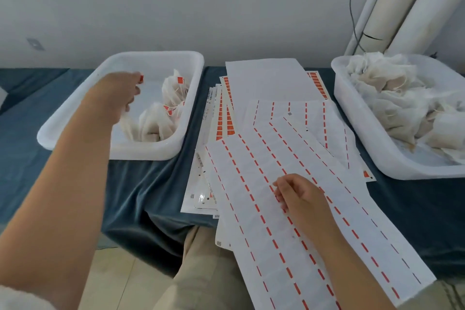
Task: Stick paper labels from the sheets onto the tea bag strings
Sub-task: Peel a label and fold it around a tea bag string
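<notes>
My left hand reaches over the left white tray and pinches a red label at its fingertips; a tea bag hangs below the hand. Several labelled tea bags lie in that tray. My right hand rests on a white label sheet with red dashes, its fingers curled at a label on the sheet. Whether it grips one I cannot tell. The right white tray holds a heap of unlabelled tea bags.
More label sheets with red squares and a plain backing sheet lie stacked between the trays on a dark blue cloth. White pipes and a cable stand at the back right. My lap shows below the table edge.
</notes>
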`<state>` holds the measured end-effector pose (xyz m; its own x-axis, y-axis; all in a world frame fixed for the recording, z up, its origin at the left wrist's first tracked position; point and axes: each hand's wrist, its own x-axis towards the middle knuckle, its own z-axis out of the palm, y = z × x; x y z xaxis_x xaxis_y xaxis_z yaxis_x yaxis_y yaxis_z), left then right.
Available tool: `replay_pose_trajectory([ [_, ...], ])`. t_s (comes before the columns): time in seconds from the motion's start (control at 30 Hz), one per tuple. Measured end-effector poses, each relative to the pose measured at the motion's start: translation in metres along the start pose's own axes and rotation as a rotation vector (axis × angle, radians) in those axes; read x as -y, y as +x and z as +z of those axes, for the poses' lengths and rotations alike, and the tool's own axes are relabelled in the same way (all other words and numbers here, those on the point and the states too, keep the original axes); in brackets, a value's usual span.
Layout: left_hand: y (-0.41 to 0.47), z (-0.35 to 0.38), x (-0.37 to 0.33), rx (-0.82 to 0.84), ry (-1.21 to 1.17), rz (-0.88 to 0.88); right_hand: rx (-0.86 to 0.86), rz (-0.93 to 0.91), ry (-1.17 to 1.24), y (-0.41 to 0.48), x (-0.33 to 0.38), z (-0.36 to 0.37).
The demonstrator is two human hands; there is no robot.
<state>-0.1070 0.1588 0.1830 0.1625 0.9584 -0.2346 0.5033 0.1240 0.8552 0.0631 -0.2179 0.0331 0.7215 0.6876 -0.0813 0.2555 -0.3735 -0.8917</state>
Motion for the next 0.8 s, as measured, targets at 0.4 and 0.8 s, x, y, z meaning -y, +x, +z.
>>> replay_pose_trajectory([
  [0.4,0.028,0.014,0.044,-0.141,0.483,0.198,0.018,0.003,0.014,-0.002,0.001,-0.001],
  [0.8,-0.178,0.108,0.045,0.371,0.436,0.784,0.134,-0.162,-0.371,-0.020,0.019,-0.005],
])
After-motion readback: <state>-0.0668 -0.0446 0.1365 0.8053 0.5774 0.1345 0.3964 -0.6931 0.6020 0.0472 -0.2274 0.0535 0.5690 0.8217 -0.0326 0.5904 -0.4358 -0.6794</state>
